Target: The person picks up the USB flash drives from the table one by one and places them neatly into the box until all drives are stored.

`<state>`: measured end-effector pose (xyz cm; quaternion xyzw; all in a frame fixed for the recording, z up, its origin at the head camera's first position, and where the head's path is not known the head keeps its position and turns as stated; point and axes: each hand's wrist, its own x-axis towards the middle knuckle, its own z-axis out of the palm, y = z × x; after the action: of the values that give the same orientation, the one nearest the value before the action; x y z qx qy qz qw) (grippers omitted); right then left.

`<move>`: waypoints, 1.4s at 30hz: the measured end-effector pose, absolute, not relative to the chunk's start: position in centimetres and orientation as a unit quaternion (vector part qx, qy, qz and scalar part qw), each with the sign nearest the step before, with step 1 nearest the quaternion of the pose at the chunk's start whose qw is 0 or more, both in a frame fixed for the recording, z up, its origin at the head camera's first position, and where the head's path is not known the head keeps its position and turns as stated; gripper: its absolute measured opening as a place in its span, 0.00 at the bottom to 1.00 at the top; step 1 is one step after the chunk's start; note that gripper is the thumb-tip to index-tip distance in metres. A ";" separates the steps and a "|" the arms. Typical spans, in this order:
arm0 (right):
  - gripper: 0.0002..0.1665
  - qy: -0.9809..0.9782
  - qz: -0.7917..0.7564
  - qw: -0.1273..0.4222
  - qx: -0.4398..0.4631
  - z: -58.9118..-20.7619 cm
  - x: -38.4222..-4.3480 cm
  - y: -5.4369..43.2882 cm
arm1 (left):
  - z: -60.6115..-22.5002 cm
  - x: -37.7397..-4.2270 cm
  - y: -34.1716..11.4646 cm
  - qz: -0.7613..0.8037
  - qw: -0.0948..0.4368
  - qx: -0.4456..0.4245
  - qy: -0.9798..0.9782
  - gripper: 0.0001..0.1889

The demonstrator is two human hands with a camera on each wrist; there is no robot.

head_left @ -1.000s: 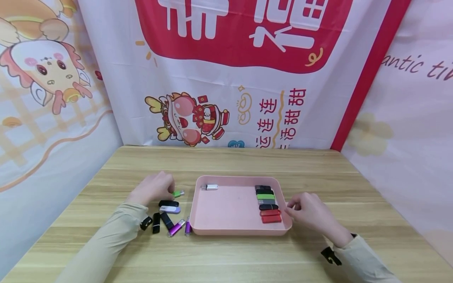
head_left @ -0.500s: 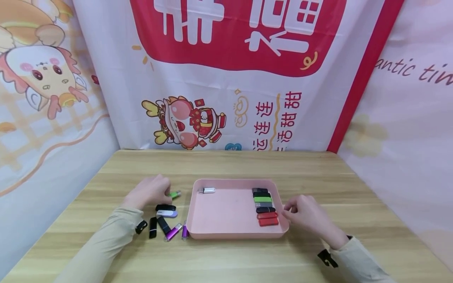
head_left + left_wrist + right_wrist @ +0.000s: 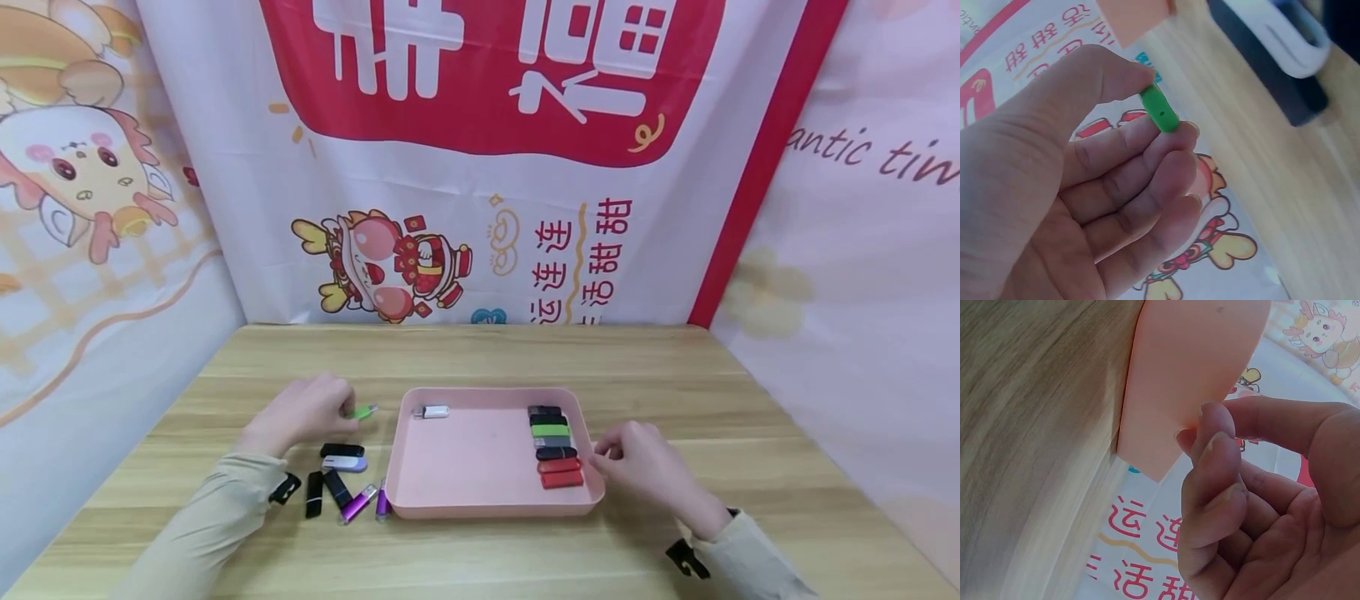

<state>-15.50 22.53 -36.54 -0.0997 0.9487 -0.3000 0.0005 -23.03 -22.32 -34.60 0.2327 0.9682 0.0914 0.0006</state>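
Observation:
My left hand [image 3: 307, 410] pinches a green USB flash drive [image 3: 1160, 109] between thumb and index finger, the other fingers loosely bent below. It is off the table, left of a shallow pink tray [image 3: 472, 510]. My right hand [image 3: 641, 462] grips the tray's right rim with thumb and fingertips. Inside the tray, a white flash drive [image 3: 435, 412] lies at the back left. Along the right side runs a column of several drives, among them a light green one [image 3: 551, 430] and a red one [image 3: 562, 480].
Left of the tray, several flash drives lie loose on the wooden table [image 3: 480, 354]: a white-lilac one [image 3: 345, 463], a black one [image 3: 313, 495] and a purple one [image 3: 358, 505]. A printed cloth [image 3: 465, 183] hangs behind the table.
My left hand has raised the green flash drive a little off the table. The right hand stays at the tray's rim. The head view has shifted slightly.

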 end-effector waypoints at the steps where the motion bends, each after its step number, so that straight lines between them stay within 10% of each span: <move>1: 0.03 0.948 -0.300 -0.002 -0.103 -36.5 -15.5 22.5 | -34.4 -22.9 -22.2 0.092 -0.003 0.235 0.968 0.15; 42: 0.03 0.953 -0.292 0.007 -0.080 -36.4 -16.2 22.5 | -32.5 -23.4 -15.5 0.050 -0.006 0.347 0.937 0.08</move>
<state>-16.22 22.52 -36.36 -0.0803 0.9530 -0.2922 0.0065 -23.40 -15.54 -32.55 0.3468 0.9366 0.0495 -0.0064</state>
